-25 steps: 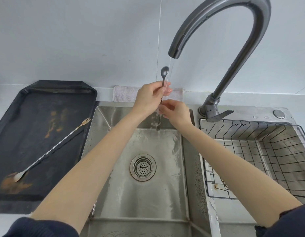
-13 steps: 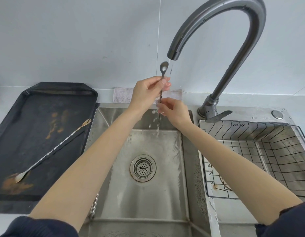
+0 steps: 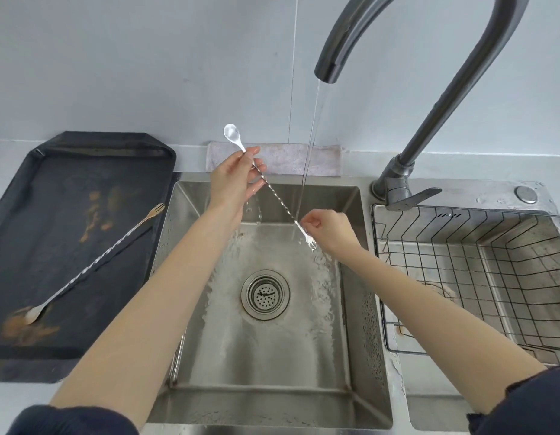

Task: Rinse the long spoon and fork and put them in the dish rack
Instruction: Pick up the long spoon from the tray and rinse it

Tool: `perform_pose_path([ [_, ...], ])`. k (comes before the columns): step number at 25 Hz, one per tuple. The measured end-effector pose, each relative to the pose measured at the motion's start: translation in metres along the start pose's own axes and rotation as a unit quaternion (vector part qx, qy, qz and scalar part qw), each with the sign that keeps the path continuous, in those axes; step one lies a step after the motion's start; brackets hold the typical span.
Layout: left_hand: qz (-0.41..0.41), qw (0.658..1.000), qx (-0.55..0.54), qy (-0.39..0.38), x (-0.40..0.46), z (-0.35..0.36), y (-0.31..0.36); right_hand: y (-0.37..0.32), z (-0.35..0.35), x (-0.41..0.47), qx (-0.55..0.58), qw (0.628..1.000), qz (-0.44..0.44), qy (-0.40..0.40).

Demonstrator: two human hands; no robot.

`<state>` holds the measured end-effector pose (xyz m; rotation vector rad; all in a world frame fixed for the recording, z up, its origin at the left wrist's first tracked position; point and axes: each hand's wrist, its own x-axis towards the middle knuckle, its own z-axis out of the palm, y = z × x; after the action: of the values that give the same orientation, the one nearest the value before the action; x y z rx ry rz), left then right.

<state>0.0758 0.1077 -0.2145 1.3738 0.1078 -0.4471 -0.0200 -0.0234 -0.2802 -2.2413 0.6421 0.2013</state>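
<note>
Both the left hand (image 3: 233, 177) and right hand (image 3: 327, 229) gripped the long spoon-fork (image 3: 277, 199) under the stream (image 3: 308, 158), mid-rinse; the dish rack (image 3: 473, 277) likely came next.

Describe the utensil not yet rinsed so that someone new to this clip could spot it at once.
Look left of the steel sink to the dark stained tray. The unrinsed stirrer lies there diagonally, untouched, fork end toward the sink. Its twin, the held stirrer, is over the basin under the tap's stream, gripped by both hands.
</note>
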Motion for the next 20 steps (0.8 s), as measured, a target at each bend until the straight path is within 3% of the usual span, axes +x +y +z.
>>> perform_pose_path([
  [8,-0.122,0.987,-0.047,0.099,0.023,-0.041,-0.068,0.030,0.047,0.000,-0.017,0.993,0.026,-0.118],
  [13,-0.207,0.963,-0.068,0.160,0.032,-0.063,-0.110,0.053,0.067,0.004,-0.032,0.988,0.038,-0.147],
  [20,-0.346,0.926,-0.017,0.150,0.020,-0.094,-0.161,0.082,0.097,0.008,-0.107,0.970,0.086,-0.201],
])
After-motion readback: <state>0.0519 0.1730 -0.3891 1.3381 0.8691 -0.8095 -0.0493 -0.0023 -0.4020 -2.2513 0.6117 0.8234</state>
